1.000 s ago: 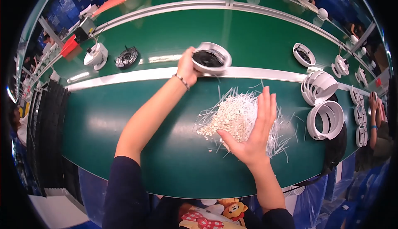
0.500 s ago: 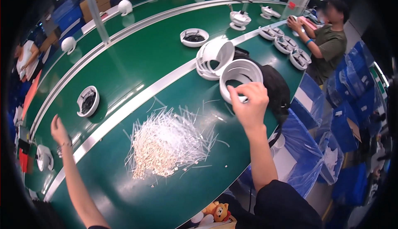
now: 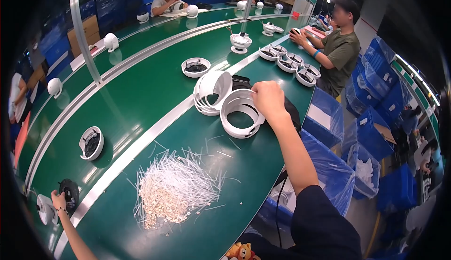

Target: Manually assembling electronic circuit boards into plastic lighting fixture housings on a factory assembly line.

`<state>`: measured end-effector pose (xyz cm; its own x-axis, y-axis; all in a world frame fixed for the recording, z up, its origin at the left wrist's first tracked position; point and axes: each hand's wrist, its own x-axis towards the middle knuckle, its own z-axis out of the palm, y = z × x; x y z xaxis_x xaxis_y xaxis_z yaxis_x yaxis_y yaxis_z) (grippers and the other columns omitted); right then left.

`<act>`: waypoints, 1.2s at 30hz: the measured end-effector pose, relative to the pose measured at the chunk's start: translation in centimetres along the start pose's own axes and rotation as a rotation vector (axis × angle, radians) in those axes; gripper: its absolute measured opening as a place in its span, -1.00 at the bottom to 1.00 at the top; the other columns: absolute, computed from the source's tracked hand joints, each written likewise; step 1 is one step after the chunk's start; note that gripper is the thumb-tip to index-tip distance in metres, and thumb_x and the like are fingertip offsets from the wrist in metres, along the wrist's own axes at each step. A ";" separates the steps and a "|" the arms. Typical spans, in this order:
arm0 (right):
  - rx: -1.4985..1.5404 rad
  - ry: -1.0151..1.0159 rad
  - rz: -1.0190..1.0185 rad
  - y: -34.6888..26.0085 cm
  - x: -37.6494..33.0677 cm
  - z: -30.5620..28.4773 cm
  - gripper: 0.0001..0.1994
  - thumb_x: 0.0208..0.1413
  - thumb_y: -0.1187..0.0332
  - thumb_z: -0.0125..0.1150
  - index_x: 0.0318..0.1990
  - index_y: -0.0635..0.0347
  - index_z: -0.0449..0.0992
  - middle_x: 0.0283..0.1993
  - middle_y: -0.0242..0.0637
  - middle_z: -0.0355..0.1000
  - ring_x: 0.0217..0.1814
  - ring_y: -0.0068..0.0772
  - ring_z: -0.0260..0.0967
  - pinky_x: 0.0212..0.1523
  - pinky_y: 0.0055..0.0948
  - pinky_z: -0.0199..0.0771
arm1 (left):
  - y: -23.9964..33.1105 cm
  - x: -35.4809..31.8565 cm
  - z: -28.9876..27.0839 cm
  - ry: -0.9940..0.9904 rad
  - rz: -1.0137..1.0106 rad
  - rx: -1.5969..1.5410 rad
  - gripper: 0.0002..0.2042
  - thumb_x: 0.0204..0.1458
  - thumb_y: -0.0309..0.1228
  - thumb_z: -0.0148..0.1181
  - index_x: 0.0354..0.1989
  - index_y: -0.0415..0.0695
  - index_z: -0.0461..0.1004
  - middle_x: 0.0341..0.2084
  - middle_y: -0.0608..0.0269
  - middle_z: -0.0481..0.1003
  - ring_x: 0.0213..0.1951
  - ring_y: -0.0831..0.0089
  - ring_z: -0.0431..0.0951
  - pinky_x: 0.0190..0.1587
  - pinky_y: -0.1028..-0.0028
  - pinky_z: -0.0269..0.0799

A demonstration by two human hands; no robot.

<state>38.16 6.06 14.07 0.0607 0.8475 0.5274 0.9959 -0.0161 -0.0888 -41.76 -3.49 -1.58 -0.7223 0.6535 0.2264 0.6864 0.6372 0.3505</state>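
My right hand (image 3: 269,99) has its fingers closed over the far right rim of a white plastic ring (image 3: 226,120), which stands on the green table. Beside that ring, touching it or nearly so, leans a nested stack of similar white rings (image 3: 203,101). At the far left, over the belt, my left hand (image 3: 58,200) is closed at the edge of a black round part (image 3: 70,194); its grip is partly hidden. A white housing (image 3: 45,209) stands just left of that hand.
A pile of white strips with small beige tips (image 3: 176,189) covers the table's middle. White bowls with black insides (image 3: 92,143) sit on the belt. Blue lined bins (image 3: 324,159) flank the table's right side. A co-worker (image 3: 342,43) handles a part at far right.
My left hand has reached farther left and closed at the black round part. My right hand has come from above the white ring onto its rim. The whole view has shifted.
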 end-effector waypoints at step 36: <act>0.990 -0.593 -1.685 -31.4 -25.1 -7.0 -0.35 -0.26 0.14 0.24 0.03 0.24 0.22 0.15 0.02 0.05 0.03 0.01 0.16 -0.10 -0.17 0.27 | 9.6 -23.3 -5.6 -0.042 -0.198 -1.664 -0.46 -0.17 -0.77 -0.04 0.03 -0.23 -0.03 -0.16 0.11 0.32 -0.14 0.45 0.39 -0.15 0.54 0.36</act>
<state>5.84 -18.37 9.53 -0.9212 -0.2516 0.2969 -0.3502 0.8686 -0.3506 -18.82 -14.86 1.59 -0.7590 0.6491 0.0509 -0.2602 -0.3741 0.8901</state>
